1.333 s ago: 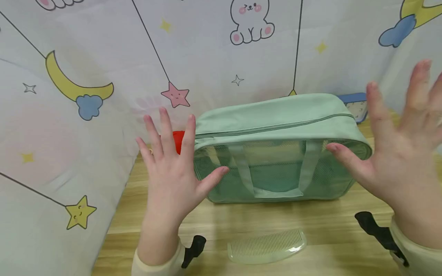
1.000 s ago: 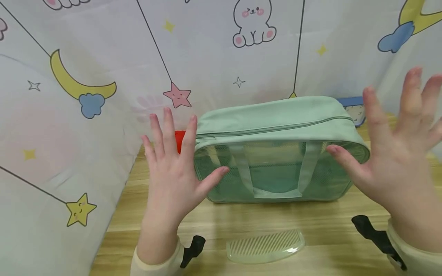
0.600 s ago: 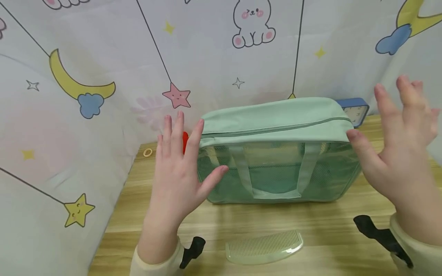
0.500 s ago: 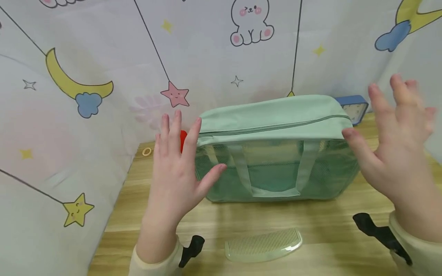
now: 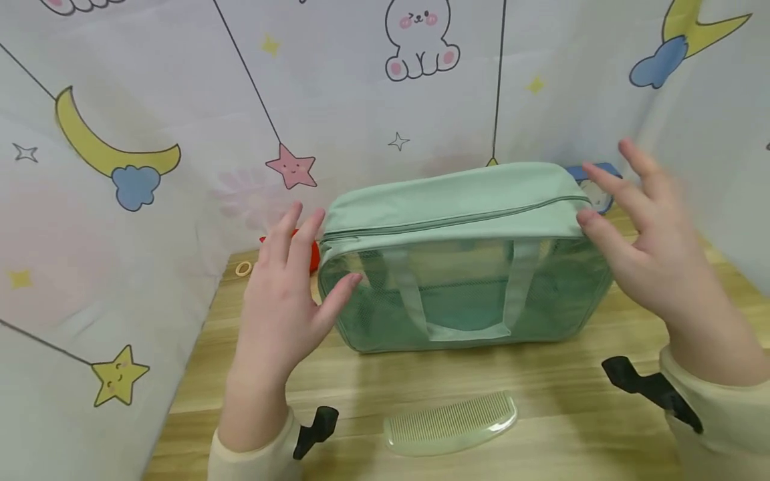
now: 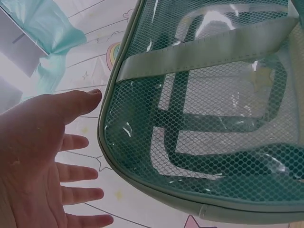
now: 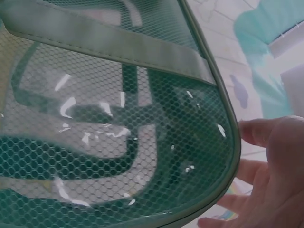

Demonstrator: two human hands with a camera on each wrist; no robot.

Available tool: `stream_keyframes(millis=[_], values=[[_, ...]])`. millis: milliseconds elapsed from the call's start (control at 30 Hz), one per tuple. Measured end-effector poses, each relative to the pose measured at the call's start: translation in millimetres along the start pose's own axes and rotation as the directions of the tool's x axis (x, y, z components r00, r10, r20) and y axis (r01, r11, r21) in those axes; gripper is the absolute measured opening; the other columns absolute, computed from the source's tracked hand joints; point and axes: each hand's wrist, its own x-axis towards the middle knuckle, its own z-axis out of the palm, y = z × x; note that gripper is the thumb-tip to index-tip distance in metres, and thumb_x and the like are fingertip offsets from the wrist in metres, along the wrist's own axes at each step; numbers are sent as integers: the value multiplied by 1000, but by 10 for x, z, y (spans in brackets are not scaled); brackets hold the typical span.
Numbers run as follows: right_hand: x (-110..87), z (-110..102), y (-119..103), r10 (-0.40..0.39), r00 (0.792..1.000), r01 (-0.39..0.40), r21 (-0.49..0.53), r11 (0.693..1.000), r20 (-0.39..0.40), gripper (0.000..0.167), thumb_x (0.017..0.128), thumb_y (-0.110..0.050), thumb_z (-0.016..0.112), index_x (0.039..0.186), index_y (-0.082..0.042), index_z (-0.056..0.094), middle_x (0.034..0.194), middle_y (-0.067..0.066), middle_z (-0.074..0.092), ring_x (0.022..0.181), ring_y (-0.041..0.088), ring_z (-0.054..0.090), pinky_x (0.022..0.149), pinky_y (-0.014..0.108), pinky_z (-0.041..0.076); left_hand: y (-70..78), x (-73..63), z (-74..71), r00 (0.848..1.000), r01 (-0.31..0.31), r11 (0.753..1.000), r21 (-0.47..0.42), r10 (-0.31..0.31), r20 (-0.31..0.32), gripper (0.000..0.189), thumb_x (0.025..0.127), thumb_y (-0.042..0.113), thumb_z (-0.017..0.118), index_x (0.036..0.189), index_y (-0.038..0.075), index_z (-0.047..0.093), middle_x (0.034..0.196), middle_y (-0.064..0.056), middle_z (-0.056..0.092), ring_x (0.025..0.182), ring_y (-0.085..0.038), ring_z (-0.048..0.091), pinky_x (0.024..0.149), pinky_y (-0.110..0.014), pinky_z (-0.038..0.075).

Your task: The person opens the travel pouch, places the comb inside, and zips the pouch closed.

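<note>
Head view: your left grip [image 5: 279,294], right grip [image 5: 656,254] spread, flanking bag [image 5: 451,207]; likely approach step, next needing inward clasp.

Here's the handbag [image 5: 463,294] on the table [image 5: 541,374], the comb [image 5: 451,427] lying in front of it. Left hand [image 5: 279,304] at the bag's left end, right hand [image 5: 656,247] by its right! Clock [image 5: 595,196] behind the right end, ring [image 5: 237,269] at far left, and the backdrop cloth [image 5: 349,80] hanging behind everything.
</note>
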Motion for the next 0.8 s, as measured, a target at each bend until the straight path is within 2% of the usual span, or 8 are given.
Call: stream_keyframes(millis=[67, 167, 233, 300, 367, 567, 700, 800], values=[[-31, -3, 55, 38, 999, -39, 66, 997, 13, 46, 103, -13, 60, 149, -9, 56, 171, 2, 23, 159, 26, 16, 126, 57, 9, -18, 4, 14, 1000, 3, 1000, -28, -3, 13, 75, 88, 38, 78, 150, 8, 47, 158, -18, 44, 140, -42, 49, 103, -66, 48], [-67, -3, 122, 97, 995, -101, 163, 981, 29, 46, 104, -9, 58, 150, -13, 56, 169, -1, 29, 155, 14, 25, 126, 35, 17, -51, 22, 45, 999, 8, 994, -112, -5, 31, 71, 88, 32, 80, 148, 9, 50, 156, -13, 48, 138, -37, 51, 97, -62, 53], [-71, 3, 158, 130, 991, -134, 213, 968, 35, 47, 105, -8, 57, 151, -14, 55, 165, -1, 36, 151, 10, 32, 120, 19, 26, -76, 36, 63, 999, 13, 984, -180, -4, 50, 69, 87, 27, 81, 147, 8, 52, 154, -11, 49, 139, -33, 51, 98, -58, 53], [-62, 12, 198, 151, 988, -157, 254, 954, 42, 46, 105, -9, 55, 151, -15, 54, 160, -1, 43, 145, 9, 40, 109, 10, 34, -102, 51, 80, 998, 19, 973, -230, -4, 65, 63, 87, 22, 82, 143, 7, 55, 153, -9, 51, 139, -30, 52, 103, -55, 51], [-45, 16, 244, 166, 985, -172, 279, 945, 44, 45, 106, -9, 54, 151, -14, 54, 154, -3, 50, 138, 9, 46, 101, 8, 40, -124, 57, 93, 997, 28, 967, -255, -9, 76, 55, 87, 19, 82, 135, 5, 59, 151, -10, 52, 139, -28, 53, 101, -53, 51], [1, -10, 399, 266, 963, -264, 370, 891, 47, 36, 105, -11, 58, 140, -12, 64, 134, -8, 63, 123, 8, 56, 95, 10, 44, -199, 46, 139, 998, 43, 966, -254, -29, 57, 30, 87, 12, 81, 110, 4, 65, 141, -12, 59, 132, -29, 58, 96, -52, 51], [39, -46, 501, 342, 938, -341, 308, 888, 53, 24, 104, -14, 61, 125, -7, 70, 113, -11, 71, 100, 6, 66, 85, 10, 50, -243, 27, 166, 999, 46, 969, -241, -37, 40, 24, 87, 9, 80, 105, 6, 66, 134, -11, 63, 126, -29, 61, 94, -51, 52], [55, -79, 602, 376, 920, -390, 197, 899, 106, 22, 105, -21, 60, 120, -8, 70, 104, -18, 71, 91, 3, 65, 79, 10, 51, -251, 17, 175, 999, 48, 970, -237, -42, 30, 22, 87, 7, 80, 104, 6, 67, 128, -11, 64, 118, -28, 63, 91, -48, 53]])
